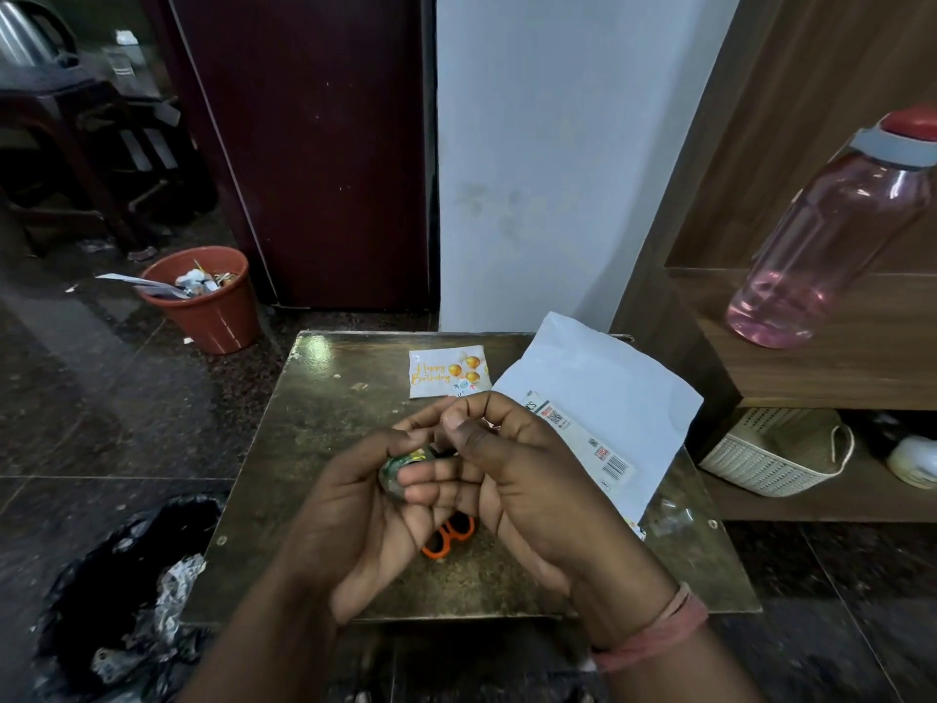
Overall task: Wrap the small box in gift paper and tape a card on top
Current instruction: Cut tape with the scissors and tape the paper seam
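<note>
My left hand [355, 499] cups a small round greenish roll [400, 466], seemingly tape, above the middle of the small table [324, 428]. My right hand [512, 464] meets it from the right: its fingers lie under the roll and its thumb and forefinger pinch at the roll's top edge. Most of the roll is hidden by my fingers. A white "Happy Birthday" card [448, 372] with gold balloons lies flat at the back of the table. Beside it on the right lies a white sheet or packet [603, 393] with a barcode label. No box shows.
Orange-handled scissors [446, 540] lie on the table under my hands. A pink water bottle [831, 235] stands on the wooden shelf at right, with a white basket [770, 459] below it. On the floor at left are an orange bin [213, 307] and a black bag [121, 586].
</note>
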Tool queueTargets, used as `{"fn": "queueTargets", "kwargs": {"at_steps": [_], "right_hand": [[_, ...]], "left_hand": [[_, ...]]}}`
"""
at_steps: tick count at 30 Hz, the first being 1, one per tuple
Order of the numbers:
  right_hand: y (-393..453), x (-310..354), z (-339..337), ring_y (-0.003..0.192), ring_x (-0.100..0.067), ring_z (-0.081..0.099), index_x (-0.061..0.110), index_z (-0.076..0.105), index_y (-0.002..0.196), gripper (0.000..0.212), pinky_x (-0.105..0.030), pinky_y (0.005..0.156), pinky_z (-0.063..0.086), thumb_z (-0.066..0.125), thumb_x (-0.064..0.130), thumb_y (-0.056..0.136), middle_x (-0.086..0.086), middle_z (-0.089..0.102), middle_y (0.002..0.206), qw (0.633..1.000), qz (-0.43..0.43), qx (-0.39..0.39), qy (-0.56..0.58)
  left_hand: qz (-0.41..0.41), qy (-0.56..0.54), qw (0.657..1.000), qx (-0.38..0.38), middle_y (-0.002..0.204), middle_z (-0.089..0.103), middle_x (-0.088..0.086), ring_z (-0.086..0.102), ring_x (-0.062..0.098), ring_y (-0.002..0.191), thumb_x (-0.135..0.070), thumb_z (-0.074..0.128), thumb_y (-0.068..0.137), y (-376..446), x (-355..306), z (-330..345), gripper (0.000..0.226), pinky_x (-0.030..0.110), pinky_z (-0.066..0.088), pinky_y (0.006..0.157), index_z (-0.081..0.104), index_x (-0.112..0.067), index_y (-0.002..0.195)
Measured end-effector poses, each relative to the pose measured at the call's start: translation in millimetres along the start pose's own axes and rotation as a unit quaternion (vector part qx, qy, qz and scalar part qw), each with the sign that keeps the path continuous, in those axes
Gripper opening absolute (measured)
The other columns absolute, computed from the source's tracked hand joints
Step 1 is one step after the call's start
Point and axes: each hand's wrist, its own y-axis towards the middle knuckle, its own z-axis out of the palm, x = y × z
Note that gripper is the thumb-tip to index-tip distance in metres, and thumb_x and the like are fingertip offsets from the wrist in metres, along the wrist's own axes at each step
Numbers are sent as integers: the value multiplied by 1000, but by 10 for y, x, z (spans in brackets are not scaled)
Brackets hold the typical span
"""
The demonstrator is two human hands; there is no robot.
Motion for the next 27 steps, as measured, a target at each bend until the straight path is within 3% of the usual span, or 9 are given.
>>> {"fn": "queueTargets", "kwargs": {"at_steps": [4, 8, 11, 17, 22, 27], "right_hand": [[8, -2, -35, 78, -29, 73, -8, 53, 113, 22, -38, 76, 63, 48, 13, 106, -14, 75, 100, 1000, 7, -21, 1], [17, 8, -26, 70, -27, 72, 4, 56, 95, 15, -34, 69, 64, 49, 14, 106, -8, 74, 80, 998, -8, -52, 18], [52, 12, -71, 70, -29, 71, 4, 54, 96, 18, -35, 68, 63, 52, 19, 105, -19, 73, 87, 996, -14, -84, 35], [80, 11, -145, 67, -27, 70, 3, 54, 98, 20, -37, 68, 61, 50, 21, 106, -21, 73, 87, 992, -36, -118, 1], [83, 22, -166, 66, -30, 67, 5, 52, 99, 14, -43, 72, 58, 50, 16, 106, -29, 73, 99, 991, -52, -122, -30], [73, 7, -178, 68, -30, 68, 7, 53, 100, 7, -43, 71, 59, 49, 9, 106, -22, 76, 93, 985, -51, -135, -92]], "left_hand": [[-3, -14, 1000, 13, 71, 56, -4, 45, 2, 52, -8, 64, 81, 8, 34, 1, 37, 25, 25, 94, 70, -3, 117], [33, 47, 998, -16, 92, 65, 4, 52, 4, 65, -11, 61, 88, 12, -28, -15, 50, 23, 45, 81, 60, 2, 136], [70, 104, 991, -43, 116, 71, 15, 67, 12, 81, -11, 63, 86, 14, -94, -88, 51, 26, 58, 75, 61, 1, 135], [94, 193, 975, -61, 123, 72, 23, 73, 21, 99, -6, 71, 88, 32, -71, -124, 33, 30, 61, 86, 72, 0, 121], [76, 179, 979, -59, 117, 73, 20, 73, 21, 93, -12, 73, 81, 39, -37, -123, 47, 31, 61, 82, 69, -3, 127], [88, 171, 980, -56, 111, 71, 23, 72, 21, 90, 2, 73, 87, 43, -34, -132, 45, 29, 61, 80, 64, 3, 131]]}}
